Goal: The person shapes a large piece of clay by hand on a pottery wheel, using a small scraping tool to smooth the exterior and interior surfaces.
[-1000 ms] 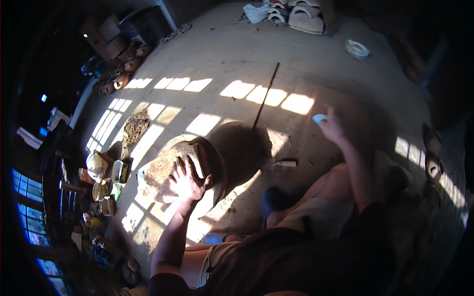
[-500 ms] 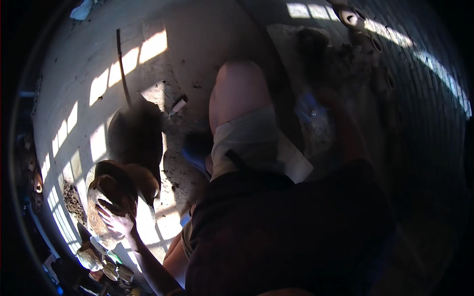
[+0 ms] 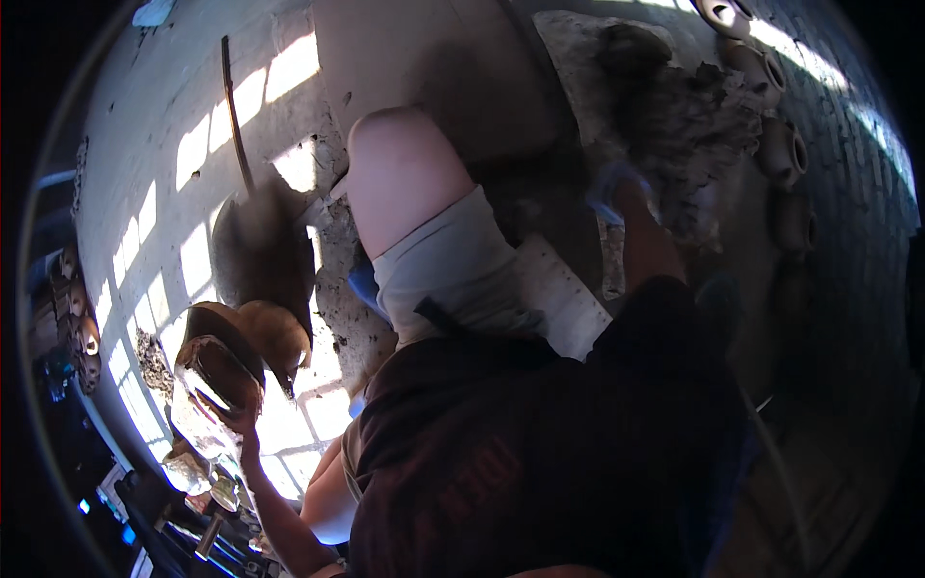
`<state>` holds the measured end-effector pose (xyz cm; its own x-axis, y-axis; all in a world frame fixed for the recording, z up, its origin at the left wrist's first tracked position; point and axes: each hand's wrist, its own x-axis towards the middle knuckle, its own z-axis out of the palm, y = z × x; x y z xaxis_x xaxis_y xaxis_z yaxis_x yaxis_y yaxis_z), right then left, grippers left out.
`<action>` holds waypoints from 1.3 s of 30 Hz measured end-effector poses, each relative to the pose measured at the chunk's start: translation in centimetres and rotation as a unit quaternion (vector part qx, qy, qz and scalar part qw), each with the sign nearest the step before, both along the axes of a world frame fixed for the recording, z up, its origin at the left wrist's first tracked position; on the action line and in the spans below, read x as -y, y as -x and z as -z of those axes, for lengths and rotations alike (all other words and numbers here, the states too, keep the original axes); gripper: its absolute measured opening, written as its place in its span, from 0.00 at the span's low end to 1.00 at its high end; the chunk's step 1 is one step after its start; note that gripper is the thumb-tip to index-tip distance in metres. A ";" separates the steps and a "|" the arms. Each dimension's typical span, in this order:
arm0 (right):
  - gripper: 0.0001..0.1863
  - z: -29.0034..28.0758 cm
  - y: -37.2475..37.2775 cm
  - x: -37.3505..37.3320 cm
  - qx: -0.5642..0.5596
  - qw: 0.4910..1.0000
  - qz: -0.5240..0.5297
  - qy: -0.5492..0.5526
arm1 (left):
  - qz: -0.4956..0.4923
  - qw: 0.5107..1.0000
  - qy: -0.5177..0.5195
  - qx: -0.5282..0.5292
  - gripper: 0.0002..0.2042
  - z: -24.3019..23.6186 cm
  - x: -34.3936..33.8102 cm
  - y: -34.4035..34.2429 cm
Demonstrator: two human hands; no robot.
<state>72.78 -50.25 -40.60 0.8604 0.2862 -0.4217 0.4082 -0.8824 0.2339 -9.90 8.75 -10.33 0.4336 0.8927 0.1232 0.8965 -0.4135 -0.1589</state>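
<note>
At the lower left, my left hand (image 3: 241, 420) is at the near edge of a hollow brown clay vessel (image 3: 220, 371), closed on its rim; the fingers are partly lost in glare. A rounded brown piece (image 3: 277, 335) lies against that vessel. My right arm reaches out to the right, and my right hand (image 3: 617, 190) is a bluish smear of motion near a dark, rough heap of what looks like clay (image 3: 689, 130). Its fingers cannot be made out, nor whether anything is in them.
A large dark shape (image 3: 262, 255) with a long thin stick (image 3: 232, 111) beyond it stands at left. A pale board (image 3: 559, 289) lies beside my shorts. Several round clay pots (image 3: 782, 154) line the brick wall at right. Assorted items (image 3: 207, 496) crowd the lower left.
My left hand has gone from lying spread on the vessel to its near rim, and the vessel's opening shows more. My right hand has shifted slightly farther away. The view has turned.
</note>
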 end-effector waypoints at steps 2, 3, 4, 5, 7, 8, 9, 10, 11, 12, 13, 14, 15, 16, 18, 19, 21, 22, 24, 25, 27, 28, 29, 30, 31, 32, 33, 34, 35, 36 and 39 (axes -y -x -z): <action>0.20 3.3 0.3 -3.7 -0.042 0.998 0.020 -0.041 | -0.022 1.000 0.002 -0.016 0.59 -2.4 1.3 1.2; 0.20 3.8 -0.6 -2.4 -0.037 0.998 0.024 -0.038 | -0.015 1.000 0.007 -0.003 0.59 -2.0 1.0 0.7; 0.21 4.0 -1.6 -1.0 -0.019 0.997 0.052 -0.059 | -0.004 1.000 0.017 0.007 0.59 -1.2 0.3 -0.1; 0.22 4.5 -2.3 1.1 -0.005 0.994 0.082 -0.075 | 0.010 0.999 0.029 0.011 0.59 -0.2 -0.4 -1.4; 0.22 4.0 -4.3 1.9 -0.029 0.999 -0.005 0.025 | 0.009 0.999 0.039 0.019 0.60 -0.1 -0.4 -1.6; 0.22 3.4 -5.2 2.9 -0.046 0.988 -0.090 0.115 | 0.014 0.998 0.046 0.027 0.60 0.4 -0.7 -1.9; 0.22 3.8 -5.2 0.0 -0.076 0.985 -0.114 0.110 | 0.000 0.999 0.043 0.019 0.60 -0.7 0.0 -0.7; 0.21 3.6 -4.8 -2.1 -0.096 0.990 -0.084 0.067 | -0.009 0.999 0.040 0.012 0.60 -2.0 0.6 0.6; 0.21 1.9 -4.6 0.2 -0.092 0.995 -0.011 0.023 | 0.014 0.999 0.048 0.017 0.61 -1.5 -0.7 -1.1; 0.20 1.0 -5.0 -2.2 -0.098 0.995 0.021 -0.024 | 0.005 0.999 0.045 0.014 0.61 -2.2 -0.2 -0.1; 0.20 -0.2 -5.4 -4.5 -0.104 0.990 0.051 -0.076 | -0.002 0.999 0.046 0.015 0.61 -2.9 0.5 1.0; 0.19 -2.2 -6.4 -3.1 -0.094 0.981 0.105 -0.133 | 0.016 0.998 0.054 0.027 0.61 -2.5 -0.5 0.0; 0.19 -4.2 -7.6 -4.6 -0.094 0.969 0.133 -0.187 | 0.022 0.997 0.059 0.040 0.61 -2.6 -0.4 0.5; 0.18 -5.7 -8.8 -6.0 -0.105 0.950 0.159 -0.249 | 0.031 0.996 0.068 0.052 0.62 -2.7 -0.4 0.4; 0.17 -9.9 -11.4 -11.3 -0.146 0.894 0.197 -0.376 | 0.045 0.991 0.089 0.084 0.62 -3.1 -0.4 0.6; 0.17 -11.9 -12.1 -15.1 -0.179 0.858 0.213 -0.433 | 0.050 0.988 0.103 0.101 0.62 -3.2 -0.2 -0.1; 0.16 -16.9 -11.7 -24.8 -0.251 0.794 0.206 -0.514 | 0.058 0.986 0.113 0.105 0.63 -4.0 0.0 -1.5; 0.15 -19.9 -10.7 -27.4 -0.268 0.770 0.192 -0.546 | 0.032 0.988 0.138 0.058 0.66 -4.5 -0.8 -5.3; 0.18 -24.7 -6.4 -37.6 -0.294 0.754 0.023 -0.587 | 0.123 0.986 0.092 0.059 0.66 -4.6 -1.3 -4.1; 0.20 -26.4 -3.4 -40.7 -0.281 0.735 -0.100 -0.609 | 0.127 0.987 0.094 0.025 0.65 -5.3 -1.8 -4.9; 0.24 -31.0 7.2 -49.8 -0.369 0.674 -0.100 -0.632 | 0.147 0.987 0.063 0.010 0.62 -6.1 -1.9 -4.0; 0.26 -30.6 12.1 -53.7 -0.340 0.637 -0.111 -0.683 | 0.178 0.983 0.031 0.037 0.62 -5.8 -2.0 -3.7; 0.26 -32.8 19.7 -56.6 -0.421 0.640 -0.092 -0.636 | 0.149 0.988 0.007 0.030 0.62 -5.6 -1.2 -2.8; 0.28 -32.6 24.4 -58.5 -0.438 0.649 -0.129 -0.608 | 0.142 0.989 -0.009 0.033 0.61 -5.3 -1.3 -3.1; 0.26 -30.9 29.3 -60.6 -0.481 0.624 -0.099 -0.608 | 0.135 0.990 -0.020 0.029 0.61 -4.9 -1.3 -3.0; 0.23 -30.8 35.1 -61.7 -0.532 0.589 -0.057 -0.606 | 0.124 0.991 -0.033 0.023 0.61 -4.7 -1.3 -2.7; 0.20 -28.1 38.6 -63.5 -0.594 0.554 -0.068 -0.579 | 0.127 0.991 -0.036 0.030 0.61 -4.2 -1.8 -3.3; 0.19 -25.3 41.9 -64.8 -0.540 0.604 -0.103 -0.577 | 0.136 0.988 -0.043 0.050 0.61 -3.5 -2.3 -4.0; 0.19 -26.2 46.7 -64.6 -0.591 0.568 -0.066 -0.569 | 0.126 0.989 -0.052 0.063 0.62 -3.1 -2.0 -2.9; 0.18 -25.4 48.9 -65.2 -0.625 0.547 -0.053 -0.555 | 0.123 0.988 -0.064 0.063 0.60 -3.1 -2.3 -3.6; 0.18 -25.4 55.4 -66.6 -0.636 0.578 -0.004 -0.511 | 0.119 0.987 -0.078 0.079 0.61 -2.8 -2.0 -3.0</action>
<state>17.35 16.39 -15.17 0.0373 0.9473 -0.3181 -0.3185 -0.2905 -0.9023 -6.91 10.79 -7.50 0.5927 0.7331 0.3335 0.7958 -0.5968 -0.1027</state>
